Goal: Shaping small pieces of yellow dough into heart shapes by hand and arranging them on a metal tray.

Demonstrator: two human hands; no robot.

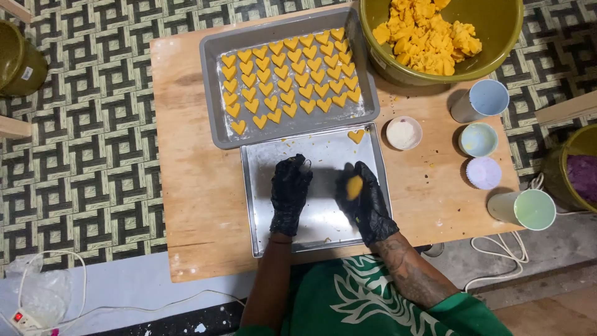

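Orange dough (429, 34) fills the green bowl (497, 31); hearts (289, 78) line the grey tray (211, 93).

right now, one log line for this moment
left hand: on steel tray | right hand: holding orange dough piece | grey tray: rows of heart shapes

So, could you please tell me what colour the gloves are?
Black, on both the left hand and right hand; head view.

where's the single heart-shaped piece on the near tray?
In the head view, the lone orange heart lies in the far right corner of the near tray, just left of the small bowl of white powder.
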